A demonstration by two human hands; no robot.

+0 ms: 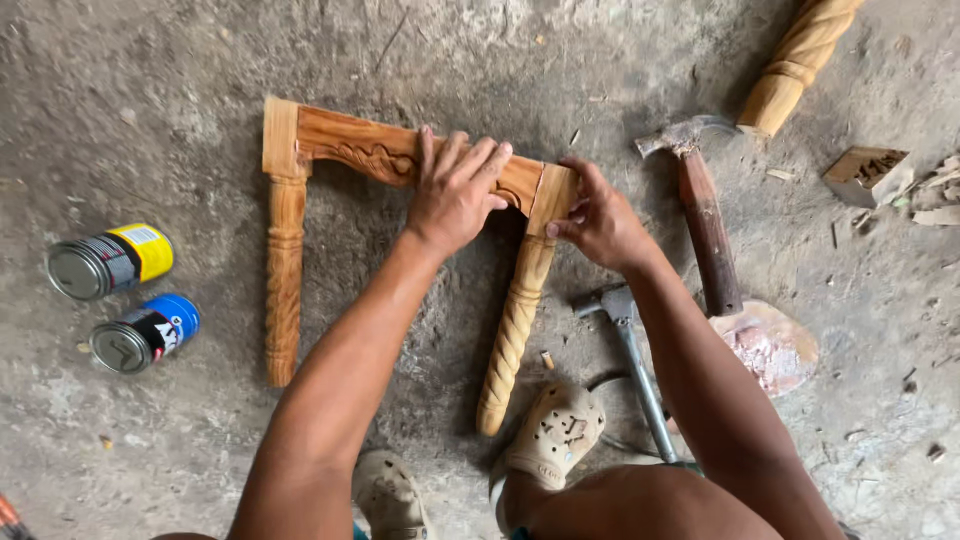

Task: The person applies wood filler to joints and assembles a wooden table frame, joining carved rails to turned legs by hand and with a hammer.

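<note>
The concrete floor [150, 110] took up the whole view, grey, scuffed and dusted with wood chips. On it lay a carved wooden frame [355, 148]: a rail with leaf carving across the top, a turned leg [284, 275] down its left end and a spiral leg [515, 325] angling down from its right end. The left hand [455, 190] lay flat and open on the rail, fingers spread toward the right-hand joint. The right hand [600, 222] gripped the square top block of the spiral leg, thumb and fingers pinched on its edge, just beside the left hand. Both forearms crossed the lower part of the view and hid part of the floor below the frame.

To the right, a claw hammer with a dark wooden handle [705, 215] lay close to the right wrist, its handle end resting on a round wooden piece [770, 345]. A second, metal-handled hammer [630, 360] lay partly under the right forearm. Another spiral leg [800, 60] lay at the top right, near a small wooden offcut [865, 175]. Well to the left lay two tins on their sides, a yellow tin [110, 262] above a blue tin [145, 333]. Two feet in pale clogs [555, 432] stood just below the spiral leg's tip
</note>
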